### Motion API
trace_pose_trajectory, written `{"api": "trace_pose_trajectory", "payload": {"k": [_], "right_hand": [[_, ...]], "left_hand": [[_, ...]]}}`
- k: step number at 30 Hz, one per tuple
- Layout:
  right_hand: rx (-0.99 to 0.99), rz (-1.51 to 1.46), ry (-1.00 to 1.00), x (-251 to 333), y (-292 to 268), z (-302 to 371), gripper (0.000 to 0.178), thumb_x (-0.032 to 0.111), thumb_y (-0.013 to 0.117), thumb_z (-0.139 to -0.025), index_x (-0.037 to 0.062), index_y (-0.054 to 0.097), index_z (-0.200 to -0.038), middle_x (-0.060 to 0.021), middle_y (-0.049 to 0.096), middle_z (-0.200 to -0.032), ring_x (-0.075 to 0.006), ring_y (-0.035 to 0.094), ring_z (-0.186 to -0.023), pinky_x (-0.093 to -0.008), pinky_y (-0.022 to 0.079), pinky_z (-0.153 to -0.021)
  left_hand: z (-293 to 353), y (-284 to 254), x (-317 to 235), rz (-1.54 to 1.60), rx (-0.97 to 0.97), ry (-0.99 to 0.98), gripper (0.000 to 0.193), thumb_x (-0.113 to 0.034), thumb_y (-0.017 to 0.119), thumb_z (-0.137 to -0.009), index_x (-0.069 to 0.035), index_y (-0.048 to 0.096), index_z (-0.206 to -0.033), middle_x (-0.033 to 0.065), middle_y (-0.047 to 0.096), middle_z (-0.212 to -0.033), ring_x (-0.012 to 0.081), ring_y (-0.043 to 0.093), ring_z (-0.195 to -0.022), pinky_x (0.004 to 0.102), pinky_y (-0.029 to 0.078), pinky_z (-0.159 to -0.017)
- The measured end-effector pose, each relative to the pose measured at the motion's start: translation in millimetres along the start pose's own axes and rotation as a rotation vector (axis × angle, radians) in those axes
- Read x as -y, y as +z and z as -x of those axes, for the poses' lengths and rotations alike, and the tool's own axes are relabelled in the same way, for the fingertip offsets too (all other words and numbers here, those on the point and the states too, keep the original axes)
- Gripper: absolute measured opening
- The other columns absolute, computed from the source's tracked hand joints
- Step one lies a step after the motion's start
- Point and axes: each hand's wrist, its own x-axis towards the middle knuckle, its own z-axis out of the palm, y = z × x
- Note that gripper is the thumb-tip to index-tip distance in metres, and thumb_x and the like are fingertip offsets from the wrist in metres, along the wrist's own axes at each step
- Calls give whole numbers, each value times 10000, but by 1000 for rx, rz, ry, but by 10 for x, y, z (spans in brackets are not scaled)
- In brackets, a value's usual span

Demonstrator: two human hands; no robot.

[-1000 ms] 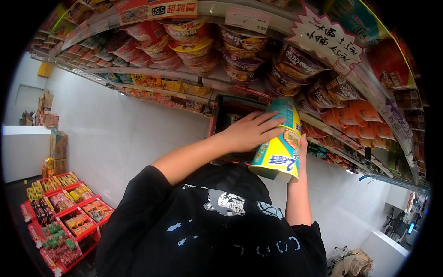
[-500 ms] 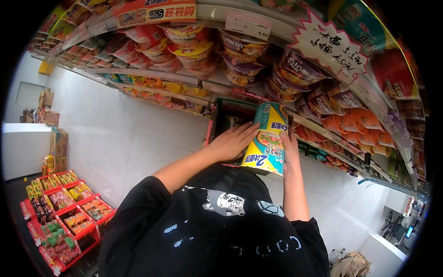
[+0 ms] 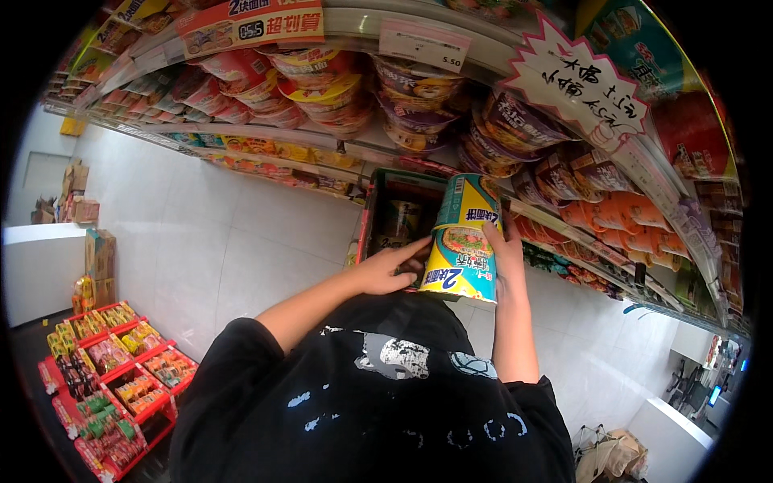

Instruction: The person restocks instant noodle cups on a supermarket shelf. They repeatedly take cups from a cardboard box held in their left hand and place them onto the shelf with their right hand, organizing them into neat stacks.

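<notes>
Two teal-and-yellow instant noodle tubs, a far one (image 3: 465, 200) and a near one (image 3: 451, 278), lie end to end on the right part of a dark basket (image 3: 366, 229) in front of my body. My right hand (image 3: 507, 258) grips the near tub from its right side, thumb on top; its other fingers are mostly hidden. At the near left of the tubs is my left hand (image 3: 390, 270), index finger and thumb apart, fingertips close to the near tub's left side. Whether they touch it is unclear. A darker tub (image 3: 400, 217) shows inside the basket's left part.
Beyond the basket, a curved store shelf (image 3: 338, 133) holds stacked noodle bowls, including purple bowls (image 3: 419, 101). A starburst price sign (image 3: 576, 76) hangs from its edge. A red display rack (image 3: 121, 378) with packaged goods stands on the left. Pale floor tiles (image 3: 266, 233) lie below.
My left hand has come off the top of the tubs and drawn back toward me, uncovering the basket's left part. My right hand keeps its grip. The view has shifted slightly.
</notes>
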Motion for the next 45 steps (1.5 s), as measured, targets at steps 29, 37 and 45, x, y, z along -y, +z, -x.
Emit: {"api": "trace_pose_trajectory", "payload": {"k": [29, 37, 45], "right_hand": [[-56, 560, -189, -224, 217, -84, 1008, 190, 893, -748, -62, 312, -1533, -211, 648, -1245, -272, 670, -1088, -372, 561, -922], [-87, 1161, -114, -1051, 81, -533, 1312, 462, 912, -657, 54, 122, -1622, -324, 362, -1528, -471, 532, -1303, -491, 483, -1064], [75, 1438, 348, -1535, 79, -1065, 1343, 510, 842, -753, 131, -93, -1640, -315, 319, -1596, -453, 558, -1311, -495, 513, -1049]], "left_hand": [[-151, 154, -49, -510, 109, -320, 1116, -517, 766, -855, -5, 128, -1614, 302, 680, -1160, 457, 697, -1000, 496, 553, -873], [259, -139, -212, -880, -288, 160, 529, -347, 710, -887, -71, 627, -1331, 139, 712, -1179, 341, 647, -1095, 460, 479, -973], [208, -129, 106, -925, -403, 208, 196, -225, 708, -826, -121, 728, -990, 9, 718, -992, 226, 636, -953, 401, 452, -853]]}}
